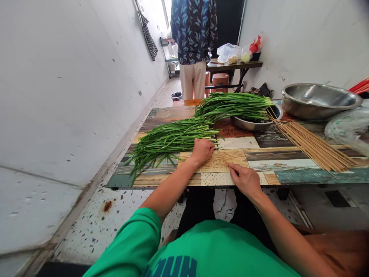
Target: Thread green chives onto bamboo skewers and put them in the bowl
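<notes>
Bends the left hand [203, 151] over the pale stem ends of a loose pile of chives [170, 136], fingers drawn together there; cannot tell whether pinching any stem. Has the leaves of that pile fanned out to the left of those fingers, down to the near edge of the patchwork-patterned table [276, 165]. Pinches a thin skewer [223, 157], only faintly visible, between thumb and forefinger of the right hand [246, 180], just right of the left fingers and nearer the body. Has a second bundle of chives [236, 104] beyond the fingers of both hands, lying across a steel bowl [253, 125]. Has, well to the right of the right fingers, a spread of bamboo skewers [317, 146], with a larger steel basin [319, 105] and a clear plastic bag [348, 127] beyond. Shows, far past the left fingers, a person [192, 34] in a patterned shirt.
</notes>
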Tool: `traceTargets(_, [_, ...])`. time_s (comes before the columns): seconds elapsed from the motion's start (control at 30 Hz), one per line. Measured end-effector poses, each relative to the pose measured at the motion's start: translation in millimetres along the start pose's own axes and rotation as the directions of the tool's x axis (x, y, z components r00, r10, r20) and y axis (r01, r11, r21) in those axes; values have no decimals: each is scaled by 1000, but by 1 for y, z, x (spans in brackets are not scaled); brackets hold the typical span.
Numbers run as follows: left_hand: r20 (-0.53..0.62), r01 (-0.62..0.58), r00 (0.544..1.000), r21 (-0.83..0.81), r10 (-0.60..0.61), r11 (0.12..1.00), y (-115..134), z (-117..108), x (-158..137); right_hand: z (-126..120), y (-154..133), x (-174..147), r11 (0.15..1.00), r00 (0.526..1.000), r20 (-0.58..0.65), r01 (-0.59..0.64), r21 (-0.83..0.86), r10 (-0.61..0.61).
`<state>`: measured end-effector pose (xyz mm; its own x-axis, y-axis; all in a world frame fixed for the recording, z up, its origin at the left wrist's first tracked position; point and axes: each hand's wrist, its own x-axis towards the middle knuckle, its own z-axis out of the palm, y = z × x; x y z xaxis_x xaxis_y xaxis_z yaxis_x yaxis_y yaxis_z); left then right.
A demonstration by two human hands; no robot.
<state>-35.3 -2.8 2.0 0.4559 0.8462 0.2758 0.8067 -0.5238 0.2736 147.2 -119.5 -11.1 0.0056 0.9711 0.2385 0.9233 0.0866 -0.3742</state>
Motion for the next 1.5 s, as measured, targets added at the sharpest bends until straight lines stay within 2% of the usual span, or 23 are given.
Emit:
traceTargets(0.47, [16,10,1000,-19,-10,1000,2,-1,0,2,3,-1,999,999,-39,33,7,-33])
traceTargets(0.73, [30,-30,999,-20,31,999,1,1,1,-1,1,2,1000,999,30,12,-4,-12])
traceTargets(1.27, [29,-35,999,-98,38,995,-9,6,4,5,-8,17,992,993,89,83,-97,-74])
traceTargets(1.5, [52,-152,985,-160,162,975,2,5,-1,8,-16,38,987,993,110,65,-144,-50])
